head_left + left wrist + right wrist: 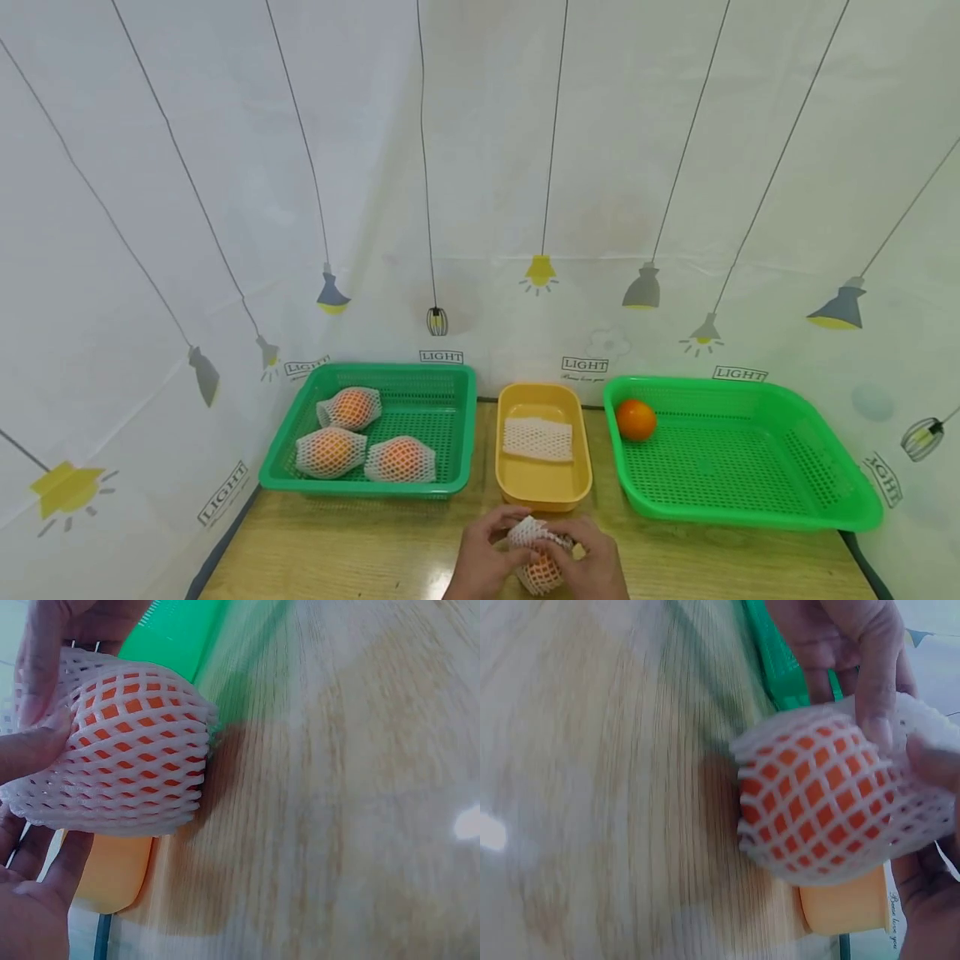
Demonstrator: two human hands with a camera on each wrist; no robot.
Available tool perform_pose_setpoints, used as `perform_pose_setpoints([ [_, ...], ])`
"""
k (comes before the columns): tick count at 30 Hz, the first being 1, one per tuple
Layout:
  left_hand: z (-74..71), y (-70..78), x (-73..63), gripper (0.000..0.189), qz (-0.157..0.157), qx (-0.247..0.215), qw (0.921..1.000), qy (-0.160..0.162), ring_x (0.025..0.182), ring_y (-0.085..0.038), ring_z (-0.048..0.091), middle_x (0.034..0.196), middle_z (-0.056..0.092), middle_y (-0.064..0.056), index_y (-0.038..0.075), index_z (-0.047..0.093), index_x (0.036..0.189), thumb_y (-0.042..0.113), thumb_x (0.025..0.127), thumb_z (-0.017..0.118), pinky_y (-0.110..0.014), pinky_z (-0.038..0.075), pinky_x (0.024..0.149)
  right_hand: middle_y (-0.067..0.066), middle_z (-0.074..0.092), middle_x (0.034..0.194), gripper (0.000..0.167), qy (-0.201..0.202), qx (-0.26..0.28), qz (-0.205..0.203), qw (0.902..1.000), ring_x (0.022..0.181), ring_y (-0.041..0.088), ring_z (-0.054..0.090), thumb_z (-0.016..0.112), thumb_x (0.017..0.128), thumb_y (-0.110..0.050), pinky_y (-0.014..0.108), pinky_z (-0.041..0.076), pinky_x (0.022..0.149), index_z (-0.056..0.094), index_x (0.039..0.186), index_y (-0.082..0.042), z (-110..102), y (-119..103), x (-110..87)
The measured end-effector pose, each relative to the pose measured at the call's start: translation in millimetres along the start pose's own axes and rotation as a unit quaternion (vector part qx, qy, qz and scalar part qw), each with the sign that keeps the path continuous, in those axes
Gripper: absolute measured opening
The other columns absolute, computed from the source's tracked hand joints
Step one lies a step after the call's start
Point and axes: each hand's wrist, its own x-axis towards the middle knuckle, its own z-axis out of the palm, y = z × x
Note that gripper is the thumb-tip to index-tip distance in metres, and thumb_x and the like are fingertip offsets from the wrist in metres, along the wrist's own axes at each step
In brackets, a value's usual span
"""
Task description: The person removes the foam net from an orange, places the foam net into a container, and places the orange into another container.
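Screened workspace, sheeting [487,167] (lamp-printed), wood-grain table [360,542]

Holds net [139,784] round fruit [154,703] with left hand [30,915] and right hand [94,622], over table [337,795], near basket [176,637] and tub [116,877].

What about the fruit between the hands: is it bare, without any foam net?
No, the right wrist view shows a white foam net around the orange fruit.

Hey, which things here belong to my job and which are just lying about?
Likely in the job:
Netted fruit, held by left hand and right hand
White foam netting in the yellow tray
Bare orange fruit in bright green basket
Three netted fruits in dark green basket

Just around:
Wall sheet with printed lamps
Wooden table underneath
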Motion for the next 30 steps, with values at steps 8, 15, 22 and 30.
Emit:
perform_pose_setpoints([
  [8,-4.4,-5.4,0.0,0.049,0.043,0.022,0.9982,-0.035,0.121,-0.017,0.064,0.129,0.069,-0.005,0.021,0.065,0.135,0.023,0.089,0.081,-0.028,0.053,0.102,-0.016,0.065,0.135,0.054,-0.148,0.006,0.145,0.9783,0.125,0.011,0.06,0.085,0.083,-0.039,0.038,0.053,0.1,0.065,0.133,-0.04,-12,9,-4.3],
  [15,-8.8,-14.6,-3.0,0.064,0.016,-0.049,0.9923,-0.112,0.128,-0.022,0.06,0.146,0.056,-0.012,0.011,0.049,0.151,0.018,0.093,0.077,-0.026,0.052,0.099,-0.008,0.067,0.136,0.052,-0.188,0.018,0.174,0.9665,0.123,0.008,0.061,0.081,0.086,-0.043,0.03,0.054,0.097,0.066,0.135,-0.035,-16,16,-5.2],
  [22,-6.3,-18.3,-2.8,0.065,-0.003,-0.076,0.9869,-0.142,0.121,-0.017,0.064,0.141,0.061,-0.007,0.018,0.053,0.149,0.017,0.09,0.08,-0.025,0.055,0.094,-0.011,0.07,0.131,0.047,-0.17,0.014,0.169,0.9707,0.12,0.005,0.062,0.083,0.082,-0.041,0.029,0.053,0.098,0.072,0.127,-0.034,-15,16,-3.7],
  [30,-5.2,-17.6,-1.0,0.053,0.045,-0.068,0.9908,-0.108,0.121,-0.018,0.065,0.139,0.064,-0.008,0.016,0.065,0.138,0.015,0.088,0.082,-0.026,0.057,0.095,-0.009,0.075,0.123,0.036,-0.115,0.046,0.13,0.9837,0.107,0.0,0.065,0.087,0.079,-0.023,0.023,0.055,0.09,0.08,0.114,-0.028,-10,16,-5.2],
])
